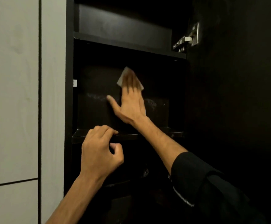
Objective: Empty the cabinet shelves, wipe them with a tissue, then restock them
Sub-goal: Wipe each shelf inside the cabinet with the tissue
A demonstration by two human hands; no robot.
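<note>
While the right hand [131, 102] presses the tissue [128, 77] with flat fingers against the back of the bare middle shelf [155, 135] and the left hand [99, 151] rests loosely curled, holding nothing, on its edge, the unpinched tissue could slip free.

Right hand [131, 102] flat on tissue [123, 75], dark cabinet [69, 62], left hand [99, 149] at shelf edge [147, 136]

dark cabinet shelf [149, 135] bears pale dusty smears, with a white tissue [122, 76] pressed deep inside.
</note>
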